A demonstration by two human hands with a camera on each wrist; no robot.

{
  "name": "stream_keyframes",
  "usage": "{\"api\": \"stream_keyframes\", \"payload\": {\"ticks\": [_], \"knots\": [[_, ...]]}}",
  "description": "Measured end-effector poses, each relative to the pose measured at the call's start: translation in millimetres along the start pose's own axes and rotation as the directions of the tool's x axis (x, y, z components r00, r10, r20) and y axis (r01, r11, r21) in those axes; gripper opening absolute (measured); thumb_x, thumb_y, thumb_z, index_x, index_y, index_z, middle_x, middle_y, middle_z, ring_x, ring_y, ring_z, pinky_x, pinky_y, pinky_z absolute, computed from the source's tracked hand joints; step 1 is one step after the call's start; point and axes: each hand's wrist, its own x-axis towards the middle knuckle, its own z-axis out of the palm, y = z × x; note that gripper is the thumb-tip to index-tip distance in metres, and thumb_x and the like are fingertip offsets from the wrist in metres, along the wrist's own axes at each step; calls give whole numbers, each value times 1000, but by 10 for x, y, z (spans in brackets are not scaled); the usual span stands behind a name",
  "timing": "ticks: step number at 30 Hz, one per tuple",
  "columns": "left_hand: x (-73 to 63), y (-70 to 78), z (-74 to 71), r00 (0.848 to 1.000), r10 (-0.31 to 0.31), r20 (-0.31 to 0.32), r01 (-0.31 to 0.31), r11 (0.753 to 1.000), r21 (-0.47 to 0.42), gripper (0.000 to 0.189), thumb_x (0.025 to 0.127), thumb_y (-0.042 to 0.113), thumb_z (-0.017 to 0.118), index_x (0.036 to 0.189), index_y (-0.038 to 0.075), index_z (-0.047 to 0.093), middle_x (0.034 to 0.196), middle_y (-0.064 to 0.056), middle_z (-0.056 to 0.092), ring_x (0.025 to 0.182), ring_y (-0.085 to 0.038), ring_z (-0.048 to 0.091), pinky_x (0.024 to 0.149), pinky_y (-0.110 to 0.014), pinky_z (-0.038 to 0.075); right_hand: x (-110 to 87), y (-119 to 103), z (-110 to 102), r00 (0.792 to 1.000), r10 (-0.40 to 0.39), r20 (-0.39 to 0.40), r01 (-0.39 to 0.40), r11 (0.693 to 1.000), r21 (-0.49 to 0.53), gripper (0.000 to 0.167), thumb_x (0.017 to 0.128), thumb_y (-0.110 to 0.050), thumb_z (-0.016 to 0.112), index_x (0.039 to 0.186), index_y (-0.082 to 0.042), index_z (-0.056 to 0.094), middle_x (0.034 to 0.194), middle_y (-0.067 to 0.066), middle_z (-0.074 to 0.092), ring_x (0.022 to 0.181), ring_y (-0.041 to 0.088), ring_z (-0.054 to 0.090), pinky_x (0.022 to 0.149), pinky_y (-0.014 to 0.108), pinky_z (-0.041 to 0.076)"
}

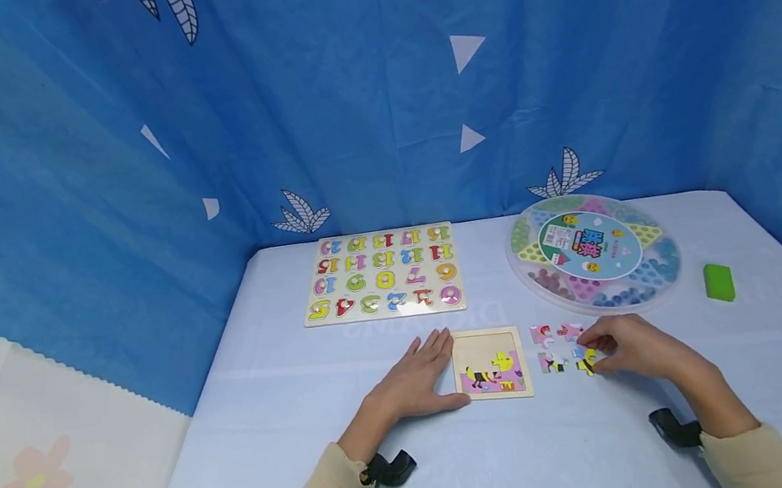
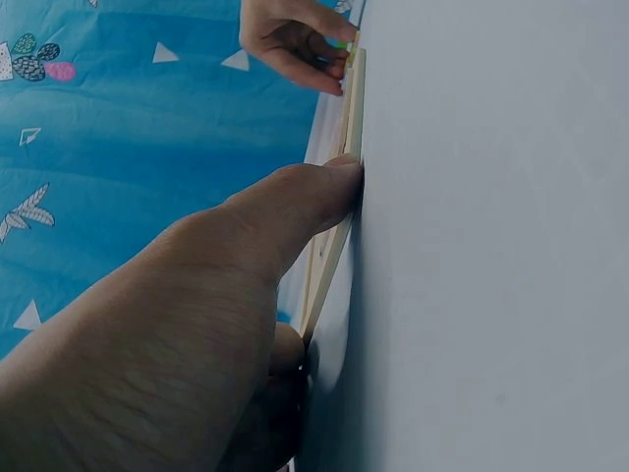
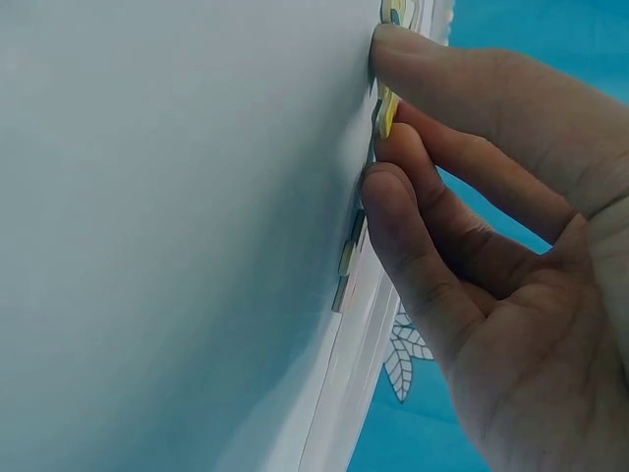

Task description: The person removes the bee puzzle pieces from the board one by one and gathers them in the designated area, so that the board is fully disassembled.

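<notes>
A square wooden puzzle tray (image 1: 524,359) lies on the table, its lower part filled with pieces showing a yellow bear and a bee-like striped shape. Along its left side rests my left hand (image 1: 411,380), fingers extended, thumb at the near left corner; the left wrist view shows the thumb (image 2: 339,182) against the tray's edge. To the right of the tray lie several loose puzzle pieces (image 1: 551,362). My right hand (image 1: 629,345) pinches a yellow puzzle piece (image 3: 387,113) among them, close over the table, with thumb and fingertips around it.
A number puzzle board (image 1: 380,275) lies behind the tray to the left. At the back right is a round, clear bead box (image 1: 592,248) with a printed label. A green block (image 1: 719,282) stands farther right. Blue patterned cloth (image 1: 371,112) hangs behind the table.
</notes>
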Motion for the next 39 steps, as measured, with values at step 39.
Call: {"api": "stream_keyframes", "payload": {"ticks": [39], "knots": [[4,4,-4,1000,-14,6,14,1000,-5,98,87,69,50,157,9,15,166,0,7,154,-15,5,126,-39,9,42,-169,17,1000,-5,-3,5,1000,16,46,70,-18,87,109,1,71,95,3,69,83,14,56,70,25,55]]}}
